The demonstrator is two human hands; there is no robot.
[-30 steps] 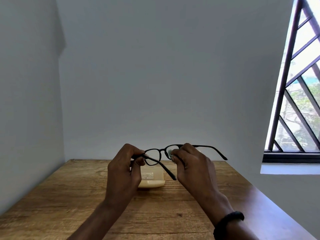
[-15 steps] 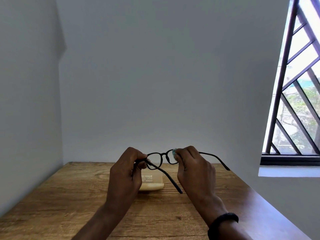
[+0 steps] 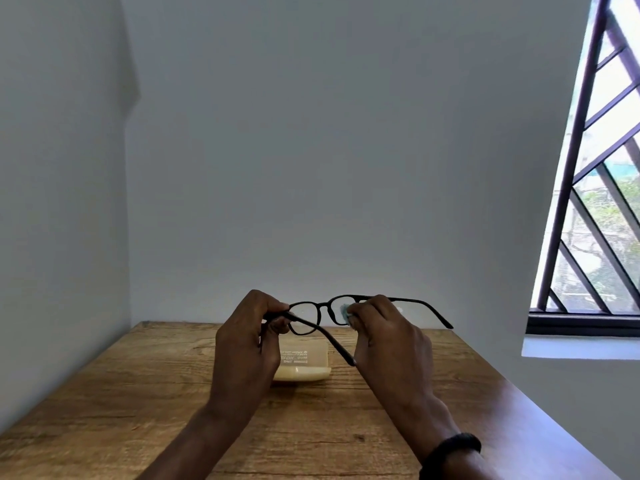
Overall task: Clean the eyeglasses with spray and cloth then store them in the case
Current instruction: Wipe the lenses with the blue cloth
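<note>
light: I see daylight from the window (image 3: 602, 188) at right, overexposed near its top | walls: dim, grey, evenly lit | table (image 3: 104, 393): soft shadow under the case (image 3: 304, 367) | focus: slightly soft throughout, case print unreadable | edges: wide-angle bend, window bars lean

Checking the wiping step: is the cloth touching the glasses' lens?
Touching. The head view shows the right hand pressing the cloth against the glasses.

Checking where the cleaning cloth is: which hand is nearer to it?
Right. The right hand pinches the cloth against one lens; the left hand holds the opposite end of the eyeglasses, apart from it.
</note>
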